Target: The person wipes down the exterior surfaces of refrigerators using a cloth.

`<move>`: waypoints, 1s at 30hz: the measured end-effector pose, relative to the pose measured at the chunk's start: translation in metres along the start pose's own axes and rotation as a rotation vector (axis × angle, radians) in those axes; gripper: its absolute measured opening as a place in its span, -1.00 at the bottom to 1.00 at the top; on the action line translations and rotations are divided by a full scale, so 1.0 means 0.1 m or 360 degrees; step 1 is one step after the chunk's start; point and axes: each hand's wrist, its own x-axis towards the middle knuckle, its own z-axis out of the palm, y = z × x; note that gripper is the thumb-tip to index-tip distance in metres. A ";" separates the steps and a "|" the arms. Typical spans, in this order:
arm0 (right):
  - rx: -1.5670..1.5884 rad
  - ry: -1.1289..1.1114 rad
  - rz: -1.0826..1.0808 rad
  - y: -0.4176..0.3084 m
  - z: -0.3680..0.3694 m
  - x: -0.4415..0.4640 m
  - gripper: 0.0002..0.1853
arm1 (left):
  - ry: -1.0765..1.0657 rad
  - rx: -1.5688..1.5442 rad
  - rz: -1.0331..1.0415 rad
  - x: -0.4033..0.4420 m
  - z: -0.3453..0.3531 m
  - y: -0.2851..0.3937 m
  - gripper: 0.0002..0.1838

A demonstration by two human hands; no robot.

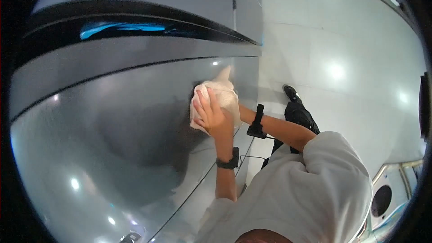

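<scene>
A white cloth is pressed on the glossy dark grey panel, with one corner sticking up at its top. Spread and flat, the fingers of my left hand lie over the left part of the cloth. My right hand reaches in from the right; it is mostly hidden by the cloth and my left hand, and its fingers do not show. Both wrists wear black straps with small devices.
A black trim strip with a blue reflection crosses the panel above the cloth. Pale floor lies to the right, with a black shoe on it. A silver-framed object with a dark round opening stands at lower right.
</scene>
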 end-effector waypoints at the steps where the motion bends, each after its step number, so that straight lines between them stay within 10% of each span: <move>1: -0.0080 -0.0047 0.0009 -0.06 0.15 0.03 -0.32 | 0.0011 -0.0243 -0.0024 0.02 -0.13 -0.06 -0.22; 5: -0.0531 -0.0267 -0.0167 -0.43 0.95 0.12 -0.23 | 0.0410 -0.0082 -0.0109 0.01 -0.93 -0.24 -0.27; 11: -0.1677 -0.0387 -0.1346 -0.52 2.57 -0.38 -0.08 | 0.1125 0.0041 -0.0717 -0.71 -1.23 -0.94 -0.15; 18: -0.2251 -0.0493 -0.1037 0.00 1.80 -0.38 0.12 | 0.0831 0.0642 -0.0997 -1.16 -0.05 -0.99 0.02; 23: -0.2356 -0.0577 -0.1335 0.13 2.81 -0.89 0.06 | 0.1444 0.0022 -0.1343 -1.48 -1.01 -1.10 -0.07; 30: -0.2590 -0.0985 -0.1304 1.08 2.20 -1.16 -0.08 | 0.1487 -0.1313 -0.1617 -2.65 0.08 -0.86 -0.07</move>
